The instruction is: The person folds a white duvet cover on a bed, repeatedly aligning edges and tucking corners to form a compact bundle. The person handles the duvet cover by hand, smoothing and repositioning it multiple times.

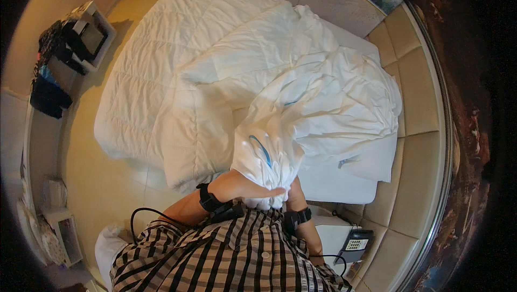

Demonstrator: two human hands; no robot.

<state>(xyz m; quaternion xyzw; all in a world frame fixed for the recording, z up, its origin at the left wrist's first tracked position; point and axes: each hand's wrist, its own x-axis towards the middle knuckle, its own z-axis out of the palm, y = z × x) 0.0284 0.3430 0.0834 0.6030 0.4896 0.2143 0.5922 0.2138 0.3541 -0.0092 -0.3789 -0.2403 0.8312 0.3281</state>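
Observation:
Bunched against my front is a smooth white cloth cover (278, 146), with a blue strip showing on it. My left hand (246, 187) is closed around the gathered end, its thumb lying across the folds. Pressed to the other side of the same bunch is my right hand (296, 193); its fingers are largely hidden by cloth. From there the cover spreads in loose creases towards the headboard. A quilted white duvet (161, 82) lies rumpled over the far and left parts of the bed, and one part hangs over the near edge.
A bare stretch of white mattress (339, 183) shows at the near right. Beside it stand a nightstand (329, 231) and a telephone (357, 241). A padded headboard (416, 90) bounds the right. Clothes (50, 94) hang at the left near a white-framed unit (95, 35).

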